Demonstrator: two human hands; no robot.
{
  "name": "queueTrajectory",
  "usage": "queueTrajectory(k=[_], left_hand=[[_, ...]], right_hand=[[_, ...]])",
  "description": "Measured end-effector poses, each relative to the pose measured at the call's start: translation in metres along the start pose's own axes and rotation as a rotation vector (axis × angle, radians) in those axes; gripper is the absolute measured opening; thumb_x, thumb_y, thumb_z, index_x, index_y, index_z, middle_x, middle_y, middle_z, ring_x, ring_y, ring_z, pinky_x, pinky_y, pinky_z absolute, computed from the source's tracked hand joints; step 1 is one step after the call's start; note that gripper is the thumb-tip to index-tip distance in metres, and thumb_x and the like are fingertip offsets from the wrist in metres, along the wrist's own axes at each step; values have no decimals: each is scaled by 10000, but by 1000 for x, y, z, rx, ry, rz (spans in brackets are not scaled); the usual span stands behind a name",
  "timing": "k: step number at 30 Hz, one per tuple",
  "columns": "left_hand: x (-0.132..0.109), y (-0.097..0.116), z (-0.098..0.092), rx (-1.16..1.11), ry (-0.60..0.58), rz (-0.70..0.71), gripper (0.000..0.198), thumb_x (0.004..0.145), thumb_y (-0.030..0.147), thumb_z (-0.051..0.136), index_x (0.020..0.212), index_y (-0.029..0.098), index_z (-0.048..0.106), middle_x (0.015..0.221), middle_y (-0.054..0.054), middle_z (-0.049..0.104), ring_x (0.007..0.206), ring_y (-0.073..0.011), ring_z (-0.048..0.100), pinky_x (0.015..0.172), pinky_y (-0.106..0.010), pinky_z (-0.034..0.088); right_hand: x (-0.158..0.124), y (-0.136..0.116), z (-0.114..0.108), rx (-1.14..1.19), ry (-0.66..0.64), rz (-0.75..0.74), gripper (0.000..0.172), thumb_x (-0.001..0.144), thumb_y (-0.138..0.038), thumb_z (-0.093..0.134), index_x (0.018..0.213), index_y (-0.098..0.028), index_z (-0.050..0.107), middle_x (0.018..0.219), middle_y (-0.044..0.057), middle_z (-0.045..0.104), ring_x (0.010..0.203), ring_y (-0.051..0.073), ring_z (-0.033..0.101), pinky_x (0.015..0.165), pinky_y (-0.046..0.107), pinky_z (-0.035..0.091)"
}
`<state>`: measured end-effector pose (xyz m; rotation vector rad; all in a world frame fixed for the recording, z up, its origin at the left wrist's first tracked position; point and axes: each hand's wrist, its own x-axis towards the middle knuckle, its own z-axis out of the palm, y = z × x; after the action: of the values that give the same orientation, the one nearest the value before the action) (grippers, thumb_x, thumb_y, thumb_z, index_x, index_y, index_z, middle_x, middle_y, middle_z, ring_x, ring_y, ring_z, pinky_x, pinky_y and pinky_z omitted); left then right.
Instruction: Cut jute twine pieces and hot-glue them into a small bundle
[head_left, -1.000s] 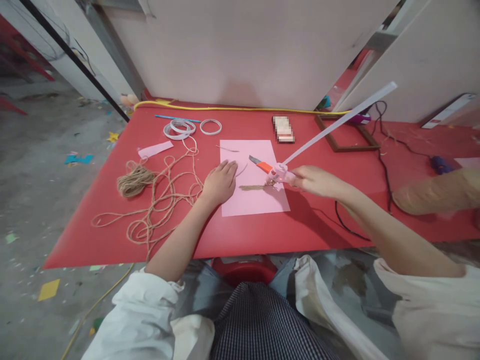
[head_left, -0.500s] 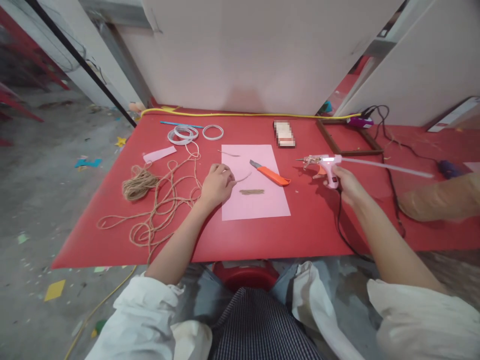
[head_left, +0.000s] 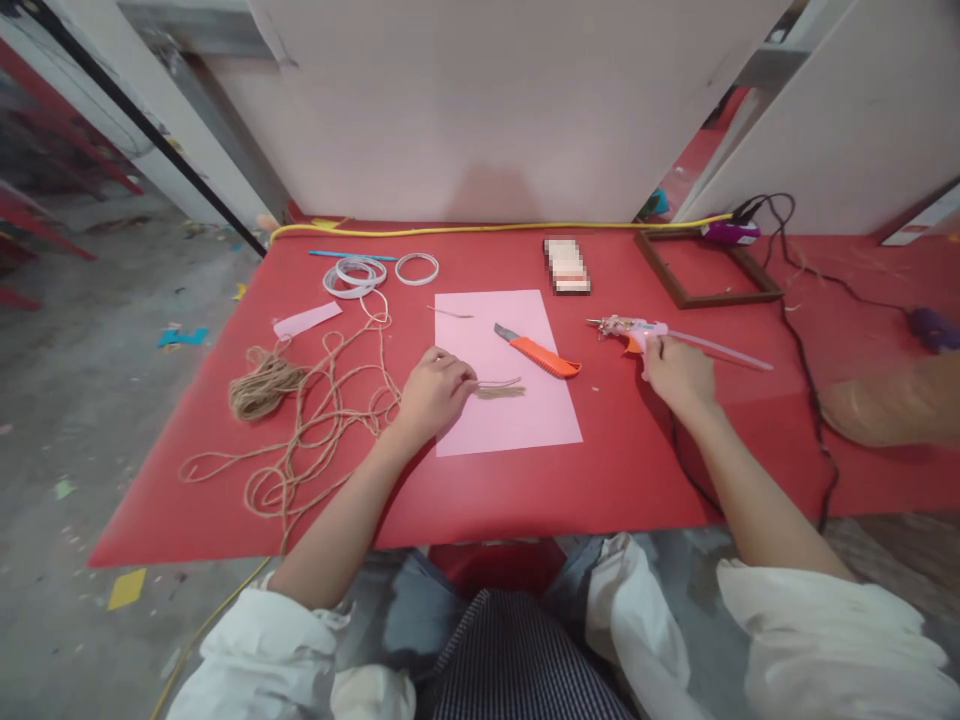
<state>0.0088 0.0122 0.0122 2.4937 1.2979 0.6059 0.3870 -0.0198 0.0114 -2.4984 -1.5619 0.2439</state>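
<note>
My left hand (head_left: pixel 439 388) is closed in a pinch on one end of a short piece of twine (head_left: pixel 501 382). That piece lies along the upper edge of a small strip of twine pieces (head_left: pixel 501 393) on a pink sheet of paper (head_left: pixel 495 430). On the right, my right hand (head_left: pixel 680 372) is wrapped around the handle of a pink glue gun (head_left: pixel 637 330), low over the red table, its nozzle pointing left. A long glue stick (head_left: pixel 724 350) juts from its back. Between my hands an orange utility knife (head_left: pixel 538 354) rests across the paper's right edge.
A twine bundle (head_left: pixel 262 382) and loose loops spread at left. Tape rolls (head_left: pixel 354 278), a blue stick (head_left: pixel 349 255), a blurred-out rectangular object (head_left: pixel 568 267) and a brown frame (head_left: pixel 686 300) sit farther back. A power cord (head_left: pixel 806 370) runs down the right.
My left hand has brought the twine piece down and toward me, against the strip. My right hand has lowered the glue gun toward the table and slightly left.
</note>
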Motion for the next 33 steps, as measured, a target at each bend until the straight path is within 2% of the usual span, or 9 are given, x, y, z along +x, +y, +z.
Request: queueTrajectory(k=[5,9,12,14,17,20,25,29,33], left_hand=[[0,-3,6,13,35,91,183,950,220,596,856,181,748,871,-55,759,929,-244,581,861,-395,508],[-1,-6,8,40,70,167,191,965,214,582,878,171,746,872,-69,748,903,-234,576,845,-399,505],[-2,-7,8,60,65,197,201,976,209,564,895,165,742,877,-77,738,908,-232,572,838,-400,509],[-2,-7,7,64,61,211,202,980,207,558,907,159,740,887,-78,735,908,-230,567,835,-395,512],[-2,-7,6,66,52,209,201,984,208,553,926,161,740,891,-78,727,908,-226,566,831,-385,514],[-2,-8,5,63,37,199,207,988,206,546,938,167,744,892,-79,722,903,-219,572,828,-377,513],[-4,-11,5,40,22,193,201,972,175,556,962,186,757,895,-71,728,915,-215,581,813,-360,514],[-4,-14,4,-3,50,174,203,972,161,549,982,177,751,908,-57,757,908,-207,589,806,-349,518],[-4,-15,2,-9,56,187,186,949,161,574,920,182,757,856,-54,755,909,-213,587,810,-352,515]], right_hand=[[-5,-12,-2,-260,86,-41,540,1022,-332,263,1084,-11,693,967,304,707,921,372,680,794,443,454],[-12,-20,-9,-299,112,-28,504,1008,-326,312,1065,-1,693,941,302,694,878,372,672,760,435,441],[-25,-38,-15,-235,207,-90,437,996,-339,371,1111,-45,673,1025,275,675,877,346,650,742,412,425],[-37,-58,-15,-97,239,-244,359,994,-352,413,1094,-130,676,1051,195,672,893,302,627,737,376,417],[-50,-93,-3,122,28,-656,271,1011,-332,449,975,-200,684,994,95,651,897,229,585,763,330,412],[-53,-116,16,149,-38,-825,213,1001,-302,520,941,-198,695,936,77,605,906,225,529,769,325,394],[-46,-123,32,71,-10,-849,150,969,-302,623,921,-190,710,947,87,591,926,242,477,746,334,361],[-46,-123,33,29,-14,-864,116,953,-286,656,921,-185,705,956,90,614,937,246,474,726,335,345],[-48,-124,30,9,-32,-863,127,949,-287,666,894,-176,694,953,88,631,932,243,478,709,339,338]])
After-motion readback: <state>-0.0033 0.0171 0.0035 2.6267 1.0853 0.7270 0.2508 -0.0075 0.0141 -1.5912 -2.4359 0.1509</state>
